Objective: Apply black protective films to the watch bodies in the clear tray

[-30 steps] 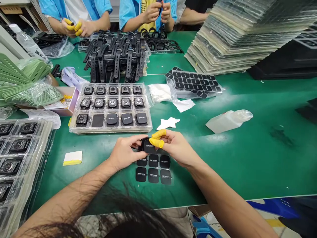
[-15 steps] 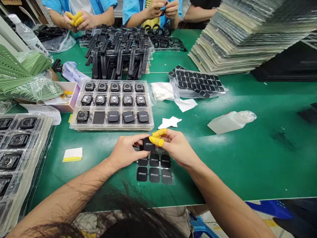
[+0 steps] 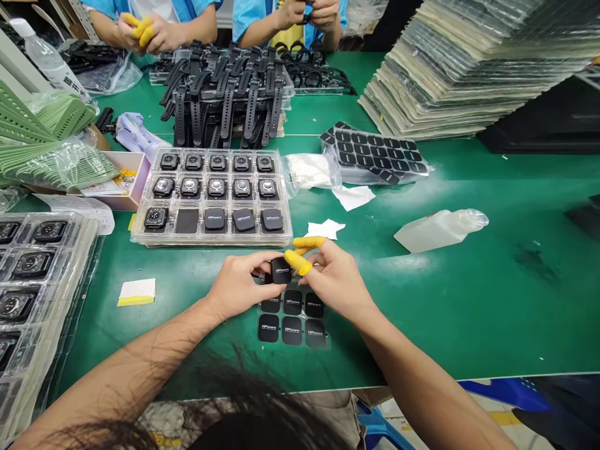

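Note:
My left hand (image 3: 239,281) grips a black smartwatch body (image 3: 281,270) by its edges, between thumb and fingers. Its face, turned up, bears a black film printed "HiFuture". Yellow finger cots cover the thumb and index finger of my right hand (image 3: 330,269). That thumb's tip lies at the watch's upper right corner, while the index finger is held apart above it. Below both hands, a clear sheet of black "HiFuture" films (image 3: 292,330) lies on the green table; its upper part is hidden by the hands.
Ahead stands a clear tray (image 3: 210,239) of watch bodies; another tray stack (image 3: 70,312) is at left. A bottle (image 3: 434,231) lies right, near white wipes (image 3: 325,229) and bagged film sheets (image 3: 375,153). Black-strapped watches (image 3: 227,100) are piled behind, before two people in blue sleeves (image 3: 250,28).
My right index finger has lifted away from the watch and opened from the thumb. The watch stays in my left hand, almost in the same place.

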A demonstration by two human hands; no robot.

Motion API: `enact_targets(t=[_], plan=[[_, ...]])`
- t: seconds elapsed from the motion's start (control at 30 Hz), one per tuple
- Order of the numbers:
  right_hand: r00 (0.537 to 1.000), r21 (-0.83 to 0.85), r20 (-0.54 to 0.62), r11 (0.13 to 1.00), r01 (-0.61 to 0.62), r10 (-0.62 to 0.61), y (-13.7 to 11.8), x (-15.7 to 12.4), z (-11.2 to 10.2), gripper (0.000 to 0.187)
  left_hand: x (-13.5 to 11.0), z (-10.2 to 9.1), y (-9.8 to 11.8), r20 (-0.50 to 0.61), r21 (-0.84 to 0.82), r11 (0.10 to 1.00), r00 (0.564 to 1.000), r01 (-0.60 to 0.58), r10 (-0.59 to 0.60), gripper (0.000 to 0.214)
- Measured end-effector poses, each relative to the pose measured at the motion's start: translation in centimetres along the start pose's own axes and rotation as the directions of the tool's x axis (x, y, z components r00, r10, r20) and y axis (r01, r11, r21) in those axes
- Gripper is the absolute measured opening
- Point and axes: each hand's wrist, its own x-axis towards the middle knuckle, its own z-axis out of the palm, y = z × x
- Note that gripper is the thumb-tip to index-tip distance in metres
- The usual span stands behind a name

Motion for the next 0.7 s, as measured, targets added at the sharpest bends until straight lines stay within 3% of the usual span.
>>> enact_targets(t=[0.07, 0.17, 0.23, 0.33, 0.47, 0.57, 0.7], plan=[[1.0, -0.062, -0.003, 0.998, 0.009, -0.009, -0.2, -0.1, -0.1, 0.051, 0.0, -0.1, 0.0, 0.004, -0.031, 0.999, 1.0, 0.012, -0.012, 0.049], [0.98, -0.043, 0.198, 0.999, -0.022, 0.03, -0.4, -0.1, 0.4, 0.049, -0.1, -0.3, 0.1, 0.03, -0.048, 0.999, 1.0, 0.009, -0.008, 0.05], [0.961, 0.01, 0.264, 0.996, -0.085, 0.079, -0.4, 0.0, 1.0, 0.044, -0.1, -0.4, 0.3, 0.042, -0.055, 0.998, 0.999, 0.022, -0.02, 0.05], [0.964, 0.104, 0.238, 0.983, -0.15, 0.122, -0.1, 0.1, 1.5, 0.046, 0.0, -0.5, 0.7, 0.047, -0.104, 0.993, 0.997, 0.063, -0.058, 0.051], [0.965, 0.166, 0.252, 0.978, -0.123, 0.079, 0.6, 0.2, 1.3, 0.045, 0.1, -0.5, 0.8, 0.057, -0.157, 0.984, 0.995, 0.088, -0.08, 0.05], [0.955, 0.161, 0.29, 0.981, -0.111, 0.061, 0.9, 0.2, 1.1, 0.039, 0.1, -0.4, 0.5, 0.054, -0.164, 0.983, 0.996, 0.078, -0.07, 0.052], [0.972, 0.162, 0.221, 0.979, -0.12, 0.083, 1.1, -0.1, 1.3, 0.042, -0.1, -0.3, 0.0, 0.042, -0.179, 0.983, 0.999, 0.03, -0.023, 0.052]])
